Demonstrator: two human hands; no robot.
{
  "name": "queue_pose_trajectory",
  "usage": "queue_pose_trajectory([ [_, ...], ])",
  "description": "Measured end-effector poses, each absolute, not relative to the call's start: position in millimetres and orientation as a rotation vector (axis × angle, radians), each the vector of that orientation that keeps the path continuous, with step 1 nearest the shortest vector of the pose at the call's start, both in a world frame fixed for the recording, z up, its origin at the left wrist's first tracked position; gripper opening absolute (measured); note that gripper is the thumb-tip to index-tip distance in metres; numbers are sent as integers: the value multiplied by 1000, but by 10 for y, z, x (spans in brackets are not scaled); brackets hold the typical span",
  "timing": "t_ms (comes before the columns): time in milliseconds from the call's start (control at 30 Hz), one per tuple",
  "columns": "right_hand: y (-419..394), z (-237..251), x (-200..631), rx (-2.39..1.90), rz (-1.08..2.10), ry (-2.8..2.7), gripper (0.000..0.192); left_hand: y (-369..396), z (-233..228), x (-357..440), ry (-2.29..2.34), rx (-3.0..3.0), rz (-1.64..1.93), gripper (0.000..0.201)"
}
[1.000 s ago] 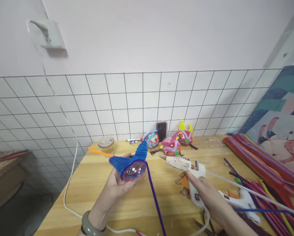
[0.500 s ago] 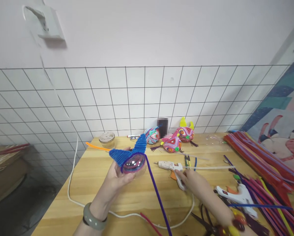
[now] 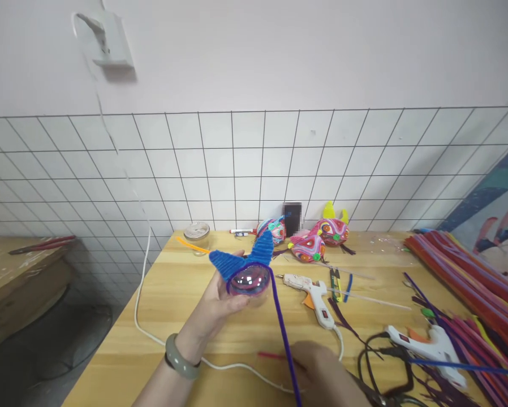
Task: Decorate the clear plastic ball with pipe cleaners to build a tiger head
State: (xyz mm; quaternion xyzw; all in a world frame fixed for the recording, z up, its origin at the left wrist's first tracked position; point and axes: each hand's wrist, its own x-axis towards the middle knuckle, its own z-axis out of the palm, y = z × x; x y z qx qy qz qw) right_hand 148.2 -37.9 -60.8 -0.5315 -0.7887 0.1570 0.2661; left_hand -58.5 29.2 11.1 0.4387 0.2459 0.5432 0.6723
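My left hand [image 3: 220, 305] is closed around a clear shiny ball [image 3: 249, 281] rimmed with purple pipe cleaner. Two blue ridged pieces [image 3: 262, 249], shaped like ears or fins, stand up from its far edge. A long purple pipe cleaner [image 3: 283, 328] trails from its right side toward the bottom of the view. Low in the picture, my right hand [image 3: 315, 364] is blurred, close to a short red pipe cleaner [image 3: 271, 355] and partly behind the purple one. Its fingers cannot be made out. A white glue gun [image 3: 309, 288] lies just beyond it.
Colourful fish-like figures [image 3: 307, 249] sit at the back by the tiled wall. A second glue gun [image 3: 432, 345], dark cables [image 3: 366, 362] and bundles of pipe cleaners [image 3: 461, 282] lie on the right. A white cord [image 3: 232, 366] crosses the table [image 3: 122, 362].
My right hand has let go of the glue gun and moved down and toward me, beside the red pipe cleaner. My left hand still holds the ball. The whole view has shifted slightly.
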Motion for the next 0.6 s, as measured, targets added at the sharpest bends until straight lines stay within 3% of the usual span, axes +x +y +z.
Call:
queue_pose_trajectory([
  [167,-215,-60,2111,-1567,576,-1837,27,267,104,-537,500,1014,1150,61],
  [233,-244,128,2175,-1554,441,-1656,27,258,75,-495,484,1024,1117,55],
  [600,-316,463,1620,-1195,87,-1966,12,169,22,-319,376,1098,936,60],
])
